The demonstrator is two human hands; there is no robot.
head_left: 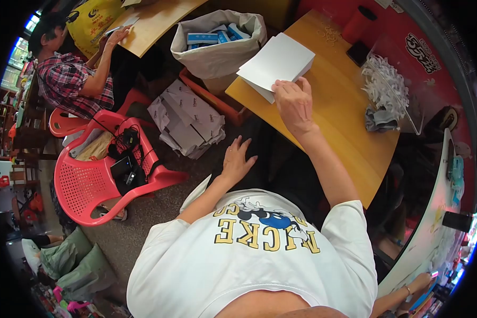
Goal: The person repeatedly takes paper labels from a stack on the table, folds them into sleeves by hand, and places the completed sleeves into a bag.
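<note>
While R hand (294,103) touches near edge of white sheets (281,55), upper ctr (can't tell grip), L hand (235,161) is spread, farther off.

The paper stack (277,57) lies on the table (344,127), just ahead of the right hand's (291,102) grip. Left of the grip are a sack (222,62) with small packets (202,38) inside, a cardboard pile (185,124) on the floor, and, farthest, a chair (82,183) bearing cables (128,139). Shredded strips (386,85) sit right.
</note>
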